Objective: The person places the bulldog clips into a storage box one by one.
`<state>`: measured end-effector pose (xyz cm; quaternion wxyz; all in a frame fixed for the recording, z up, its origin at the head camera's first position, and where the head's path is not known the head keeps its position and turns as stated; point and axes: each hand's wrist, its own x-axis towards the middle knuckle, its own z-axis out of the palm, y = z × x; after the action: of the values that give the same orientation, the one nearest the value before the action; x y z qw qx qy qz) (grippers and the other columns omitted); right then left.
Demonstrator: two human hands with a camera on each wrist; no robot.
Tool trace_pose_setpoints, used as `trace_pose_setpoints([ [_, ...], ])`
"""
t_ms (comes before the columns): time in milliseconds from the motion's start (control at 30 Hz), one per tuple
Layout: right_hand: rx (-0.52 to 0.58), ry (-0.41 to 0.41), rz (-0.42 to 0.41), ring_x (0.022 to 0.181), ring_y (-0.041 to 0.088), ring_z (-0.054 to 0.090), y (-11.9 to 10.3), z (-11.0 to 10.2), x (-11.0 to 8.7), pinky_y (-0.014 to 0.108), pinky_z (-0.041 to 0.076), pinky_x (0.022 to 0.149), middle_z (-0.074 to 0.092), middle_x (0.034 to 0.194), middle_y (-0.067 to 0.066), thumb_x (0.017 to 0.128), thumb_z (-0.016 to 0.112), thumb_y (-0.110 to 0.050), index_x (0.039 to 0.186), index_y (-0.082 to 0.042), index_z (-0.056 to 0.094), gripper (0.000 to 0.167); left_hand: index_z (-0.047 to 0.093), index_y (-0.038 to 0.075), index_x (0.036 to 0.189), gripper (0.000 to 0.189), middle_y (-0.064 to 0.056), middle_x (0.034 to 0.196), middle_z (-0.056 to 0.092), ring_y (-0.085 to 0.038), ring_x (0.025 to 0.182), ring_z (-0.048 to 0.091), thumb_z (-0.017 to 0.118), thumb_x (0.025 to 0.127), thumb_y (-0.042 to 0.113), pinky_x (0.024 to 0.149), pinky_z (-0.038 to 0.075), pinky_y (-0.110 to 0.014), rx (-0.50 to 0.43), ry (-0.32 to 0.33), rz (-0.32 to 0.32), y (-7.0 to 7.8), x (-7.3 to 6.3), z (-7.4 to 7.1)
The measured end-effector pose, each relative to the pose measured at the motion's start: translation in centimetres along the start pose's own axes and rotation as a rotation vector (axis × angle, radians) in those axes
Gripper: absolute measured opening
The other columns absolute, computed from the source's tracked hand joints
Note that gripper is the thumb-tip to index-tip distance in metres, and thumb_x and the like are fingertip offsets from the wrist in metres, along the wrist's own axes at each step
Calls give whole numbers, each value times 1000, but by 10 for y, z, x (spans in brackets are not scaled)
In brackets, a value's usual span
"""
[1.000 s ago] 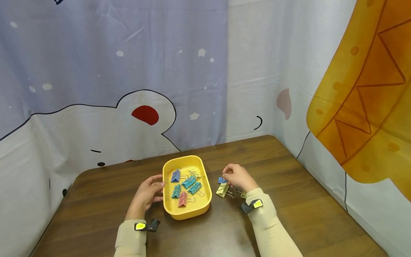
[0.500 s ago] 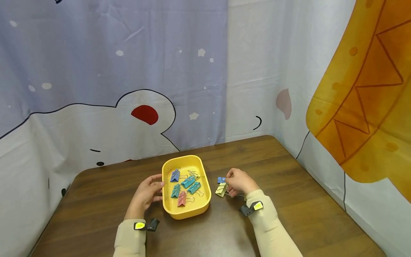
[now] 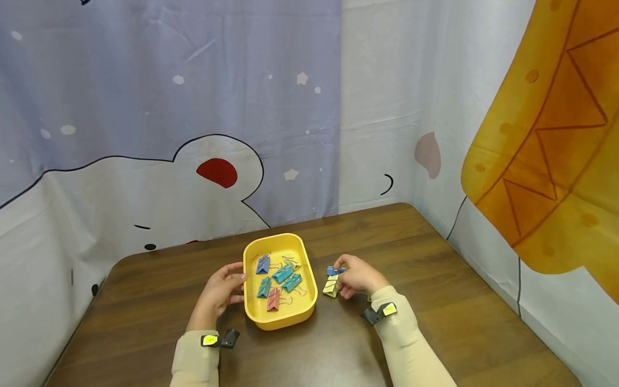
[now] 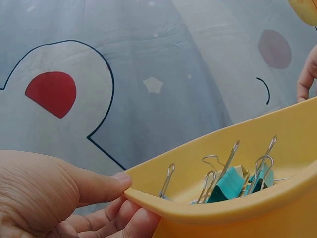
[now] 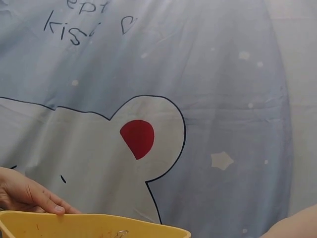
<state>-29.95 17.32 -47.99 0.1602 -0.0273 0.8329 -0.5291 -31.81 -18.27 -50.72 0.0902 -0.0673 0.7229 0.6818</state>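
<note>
My left hand (image 3: 224, 290) grips the left rim of a yellow plastic basket (image 3: 280, 323); in the left wrist view its thumb (image 4: 101, 187) lies on the rim with the fingers underneath. Inside the basket are several binder clips: blue, teal, a red one (image 3: 273, 300) and a pale yellow one. Right of the basket, my right hand (image 3: 359, 276) pinches a blue binder clip (image 3: 331, 271) between thumb and index finger. A pale yellow binder clip (image 3: 330, 287) lies just below it on the table. Part of another clip is hidden behind the right hand.
The brown wooden table (image 3: 406, 333) reaches back to a printed curtain (image 3: 300, 107) and sideways to another curtain on the right. Wrist-worn cameras sit on both sleeves.
My right hand has shifted slightly from near the yellow clip's wire handles to the blue clip, which has turned a little. The left hand stays on the basket.
</note>
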Motion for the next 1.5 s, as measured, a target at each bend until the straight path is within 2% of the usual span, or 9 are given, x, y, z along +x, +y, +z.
trace_pose_setpoints([
  [200,14,-17,-40,51,17,58,-5,-2,0,28,52,44,68,78,19,91,52,6,121,4,52,31,45,5,146,47,-24,124,59,-17,79,62,60,102,8,60,61,-30,3,4,4,0,1,0],
  [400,31,11,-74,53,17,56,-8,-4,0,28,48,44,68,77,16,91,51,4,121,4,53,30,44,5,146,48,-24,123,60,-17,78,62,60,101,8,60,61,-31,0,-1,1,0,1,-1],
  [533,33,20,-92,54,18,56,-13,-5,-1,26,47,44,68,80,19,91,50,4,120,2,53,29,44,5,147,48,-24,124,59,-17,78,62,60,101,8,60,61,-30,5,1,6,0,0,-2],
  [867,45,104,-195,56,19,58,-29,-8,-1,27,49,45,69,80,17,89,49,5,120,-1,56,32,45,5,147,48,-24,125,59,-21,84,63,61,102,9,63,62,-32,5,3,4,2,0,-2],
  [1000,77,114,-220,56,19,59,-34,-5,4,28,51,45,69,82,19,89,51,4,119,-5,57,32,45,5,146,48,-25,125,59,-20,82,63,61,101,8,61,62,-31,3,5,10,2,-1,-3],
  [1167,113,81,-240,56,19,59,-42,3,13,27,50,45,69,85,23,89,52,3,120,-4,56,32,44,4,146,48,-23,121,60,-18,80,62,61,101,7,60,61,-31,2,-1,14,-1,-1,-2],
  [1367,113,47,-237,56,19,60,-59,11,29,28,51,45,69,80,15,93,50,-1,123,-3,56,31,45,4,145,47,-24,122,61,-19,81,63,60,101,6,61,62,-32,-4,-1,11,-2,-1,1],
  [1500,103,28,-230,56,19,59,-69,17,45,29,51,46,70,82,16,96,49,-3,126,0,55,30,46,4,145,46,-25,125,59,-20,83,64,60,101,7,62,62,-33,-1,3,9,0,0,1],
])
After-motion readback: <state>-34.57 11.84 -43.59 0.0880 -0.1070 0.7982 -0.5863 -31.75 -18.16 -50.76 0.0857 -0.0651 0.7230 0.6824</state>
